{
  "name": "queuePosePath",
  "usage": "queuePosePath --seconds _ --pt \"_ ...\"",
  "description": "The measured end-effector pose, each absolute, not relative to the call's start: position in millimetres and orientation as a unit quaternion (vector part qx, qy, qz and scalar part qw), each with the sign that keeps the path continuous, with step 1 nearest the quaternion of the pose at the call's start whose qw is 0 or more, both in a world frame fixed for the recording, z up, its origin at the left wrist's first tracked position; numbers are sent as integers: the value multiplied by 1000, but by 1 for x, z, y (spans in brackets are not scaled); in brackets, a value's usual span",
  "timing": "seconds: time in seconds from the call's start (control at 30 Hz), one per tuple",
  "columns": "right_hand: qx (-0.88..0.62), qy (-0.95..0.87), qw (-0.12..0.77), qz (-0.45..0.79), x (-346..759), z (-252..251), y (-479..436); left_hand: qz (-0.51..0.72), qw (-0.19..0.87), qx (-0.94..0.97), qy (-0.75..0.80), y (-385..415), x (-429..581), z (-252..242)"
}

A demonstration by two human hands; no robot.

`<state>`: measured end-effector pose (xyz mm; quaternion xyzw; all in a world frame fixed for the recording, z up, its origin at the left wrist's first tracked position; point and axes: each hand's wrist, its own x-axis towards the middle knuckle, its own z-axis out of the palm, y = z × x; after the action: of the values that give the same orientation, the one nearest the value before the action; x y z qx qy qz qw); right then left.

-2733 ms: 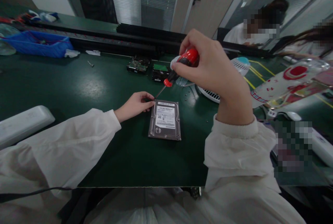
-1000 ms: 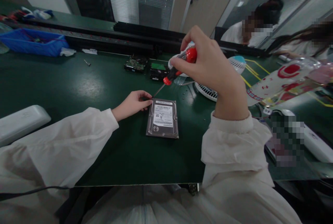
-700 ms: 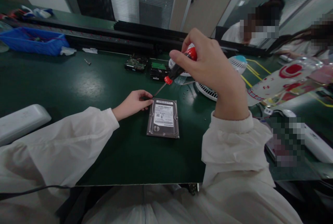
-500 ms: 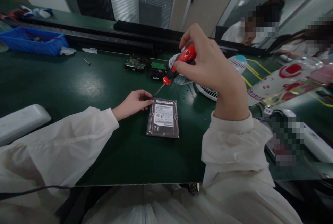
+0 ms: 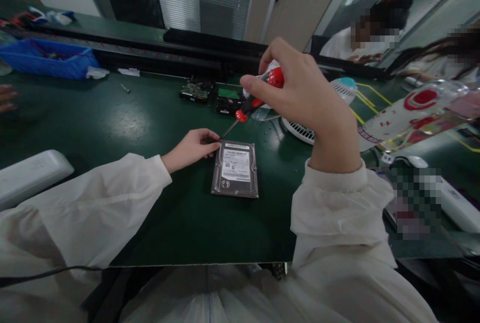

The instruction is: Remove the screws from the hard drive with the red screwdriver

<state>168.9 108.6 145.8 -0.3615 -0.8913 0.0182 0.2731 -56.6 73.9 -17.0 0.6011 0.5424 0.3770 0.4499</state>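
Note:
A silver hard drive (image 5: pixel 240 163) with a white label lies flat on the green table, label up. My left hand (image 5: pixel 193 149) is closed at its top left corner, thumb and fingertips against the edge; the fingertips partly hide that corner. My right hand (image 5: pixel 303 88) is raised above and to the right of the drive, around a red and black screwdriver (image 5: pixel 245 110). The screwdriver slants down to the left, its tip at the same corner beside my left fingertips. Whether a screw sits under the tip is too small to tell.
Two opened drives with circuit boards (image 5: pixel 196 90) lie behind. Small screws (image 5: pixel 266 133) are scattered right of the drive. A white fan (image 5: pixel 300 130), a patterned bottle (image 5: pixel 408 113), a blue bin (image 5: pixel 48 58) and a white case (image 5: pixel 33 178) stand around. Another person's hand (image 5: pixel 6 98) shows at far left.
My right thumb has stretched out and the fingers have loosened around the screwdriver handle. My left hand and the drive stay put. Another person's hand has come in at the left edge.

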Motion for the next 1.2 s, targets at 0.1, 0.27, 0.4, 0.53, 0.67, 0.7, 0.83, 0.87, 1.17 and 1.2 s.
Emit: queuePosePath --seconds 0.1,0.27,0.4,0.53,0.67,0.7,0.83,0.87,1.17,1.2 --pt "-358 -892 276 13 170 146 110 376 447 601 546 74 -56 -15" --pt "-295 -916 269 32 170 150 105 372 454 595 549 73 -55 -13" --pt "-318 -910 264 21 167 149 103 373 454 595 548 73 -56 -14" --pt "-368 -892 260 15 168 147 105 375 455 596 545 73 -56 -15" --pt "-326 -903 277 31 169 148 105 375 453 593 549 72 -55 -13" --pt "-318 -905 280 36 169 148 105 375 453 592 552 72 -55 -12" --pt "-311 -909 273 41 166 148 104 372 452 588 558 71 -53 -10" --pt "-322 -907 268 36 166 148 104 373 452 587 559 72 -53 -10" --pt "-382 -884 269 -20 168 150 106 365 446 601 553 74 -58 -16" --pt "-374 -888 267 -16 167 150 105 365 446 601 553 74 -59 -17"
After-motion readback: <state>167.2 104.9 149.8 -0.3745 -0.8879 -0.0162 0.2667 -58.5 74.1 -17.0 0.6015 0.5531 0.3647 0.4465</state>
